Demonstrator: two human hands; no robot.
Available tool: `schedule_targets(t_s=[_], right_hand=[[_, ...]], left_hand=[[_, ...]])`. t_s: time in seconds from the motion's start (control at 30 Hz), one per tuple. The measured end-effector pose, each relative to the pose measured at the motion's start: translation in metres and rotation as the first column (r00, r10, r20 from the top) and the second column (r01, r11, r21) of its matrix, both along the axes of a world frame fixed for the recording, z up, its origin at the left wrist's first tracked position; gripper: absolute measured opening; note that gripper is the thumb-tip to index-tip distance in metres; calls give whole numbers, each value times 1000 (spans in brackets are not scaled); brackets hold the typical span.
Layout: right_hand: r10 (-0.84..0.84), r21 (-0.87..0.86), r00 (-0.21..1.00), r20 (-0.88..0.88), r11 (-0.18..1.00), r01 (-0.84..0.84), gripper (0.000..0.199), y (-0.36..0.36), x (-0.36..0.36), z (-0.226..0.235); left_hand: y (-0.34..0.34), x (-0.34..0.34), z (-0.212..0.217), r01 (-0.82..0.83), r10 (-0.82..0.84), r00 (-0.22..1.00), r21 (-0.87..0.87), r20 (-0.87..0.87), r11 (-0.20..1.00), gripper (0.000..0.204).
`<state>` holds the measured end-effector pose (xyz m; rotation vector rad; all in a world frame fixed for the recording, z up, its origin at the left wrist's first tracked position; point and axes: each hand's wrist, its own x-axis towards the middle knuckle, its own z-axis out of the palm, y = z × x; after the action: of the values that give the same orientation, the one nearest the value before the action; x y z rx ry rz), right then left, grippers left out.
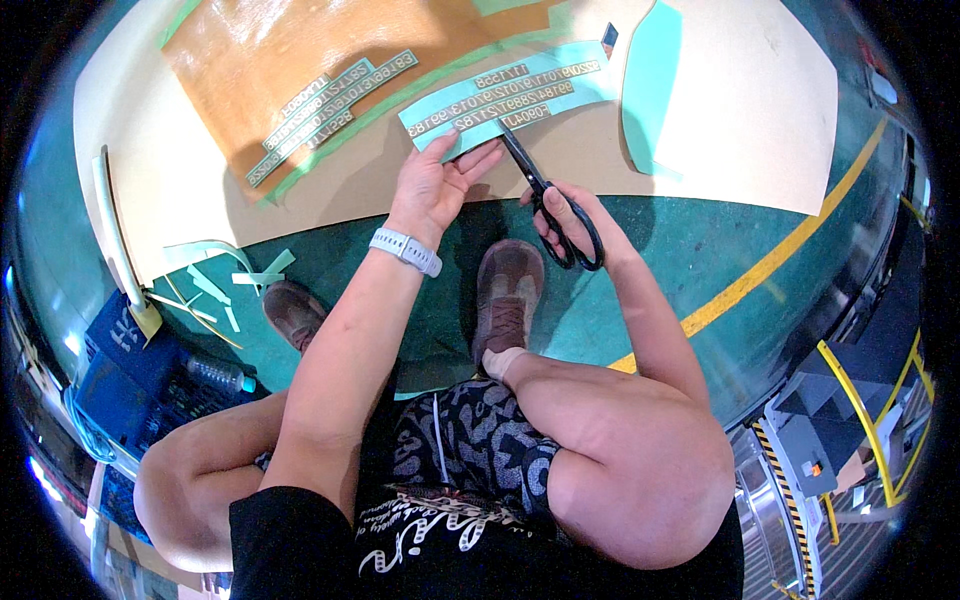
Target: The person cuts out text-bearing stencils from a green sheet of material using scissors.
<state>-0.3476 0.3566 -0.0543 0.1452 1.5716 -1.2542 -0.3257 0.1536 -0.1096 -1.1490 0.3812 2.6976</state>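
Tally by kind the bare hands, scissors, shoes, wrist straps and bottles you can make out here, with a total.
Hands: 2 (left hand, right hand)
Scissors: 1 pair
Shoes: 2 (left shoe, right shoe)
Wrist strap: 1
Bottle: 1
Total: 7

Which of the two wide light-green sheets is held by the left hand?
The long sheet with rows of characters, pinched by the left hand near the scissors. The other, a curved sheet farther right, looks blank and lies untouched.
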Motion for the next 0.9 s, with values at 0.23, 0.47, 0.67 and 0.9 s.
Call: schedule_targets(t_s=[0.23, 0.47, 0.67, 0.9], right_hand=[[34, 41, 999, -31, 999, -33, 49, 1, 0, 0], [51, 40, 998, -42, 998, -50, 46, 0, -1, 4], [48, 36, 998, -39, 998, -47, 45, 1, -1, 4], [-3, 42, 1000, -11, 999, 3, 39, -1, 0, 7]], left_hand=[[2, 0, -2, -8, 8, 1000, -6, -8, 1000, 35], [3, 1, 0, -7, 7, 1000, -16, -12, 1000, 35], [4, 0, 1, -14, 14, 1000, -4, -9, 1000, 35], [4, 2, -2, -13, 13, 1000, -5, -3, 1000, 36]])
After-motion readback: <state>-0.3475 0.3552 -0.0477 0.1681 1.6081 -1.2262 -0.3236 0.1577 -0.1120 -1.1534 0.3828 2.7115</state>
